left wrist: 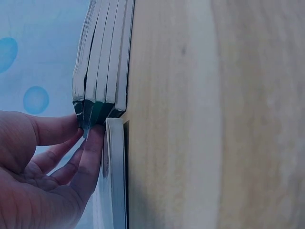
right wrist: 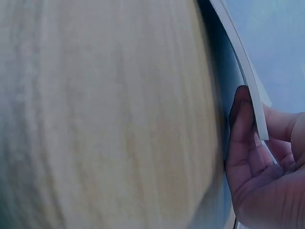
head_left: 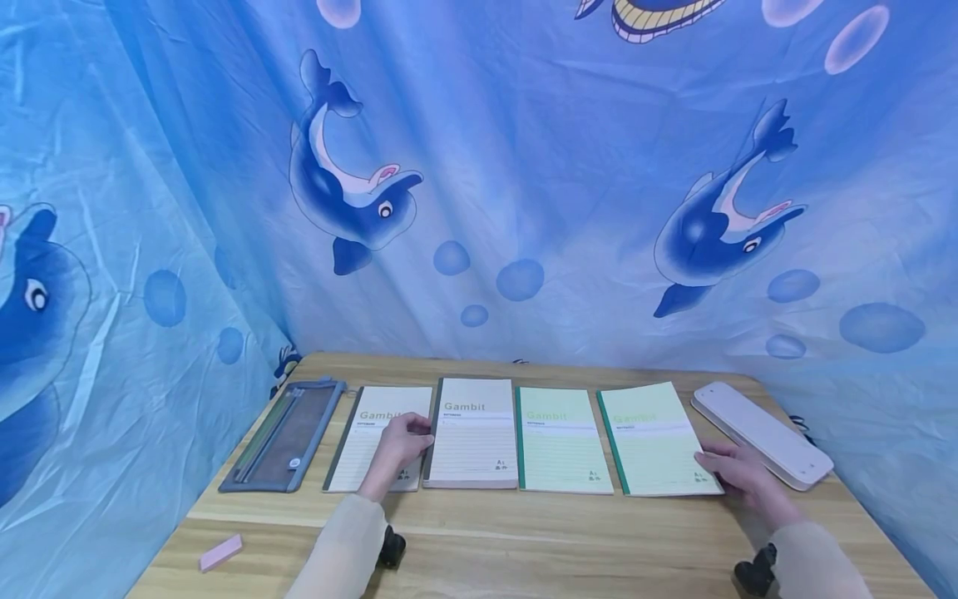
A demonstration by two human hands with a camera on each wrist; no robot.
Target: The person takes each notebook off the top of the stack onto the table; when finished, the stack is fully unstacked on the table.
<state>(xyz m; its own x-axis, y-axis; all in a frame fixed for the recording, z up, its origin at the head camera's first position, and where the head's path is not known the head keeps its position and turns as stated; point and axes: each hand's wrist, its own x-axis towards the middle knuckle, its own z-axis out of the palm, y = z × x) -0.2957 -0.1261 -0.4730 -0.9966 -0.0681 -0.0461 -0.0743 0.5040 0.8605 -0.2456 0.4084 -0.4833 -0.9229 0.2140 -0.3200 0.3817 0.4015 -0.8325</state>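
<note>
My left hand (head_left: 405, 443) is at the left edge of a thick stack of grey-spined notebooks (head_left: 475, 441); in the left wrist view its thumb and a finger pinch the spines (left wrist: 93, 112). Beneath that hand lies another grey-spined white notebook (head_left: 348, 462), partly covered by it. My right hand (head_left: 737, 472) holds the right edge of a pale green notebook (head_left: 659, 453). Thumb above and fingers below, it lifts that edge, and the cover (right wrist: 255, 105) bends up off the table in the right wrist view. Between the two hands lies a second pale green notebook (head_left: 561, 453).
A grey-blue zip pencil pouch (head_left: 280, 437) lies at the left end of the row, a white pencil case (head_left: 763, 433) at the right end. Near the front left is a pink eraser (head_left: 220, 552). A blue dolphin-print curtain (head_left: 479, 208) hangs behind the wooden table (head_left: 539, 549).
</note>
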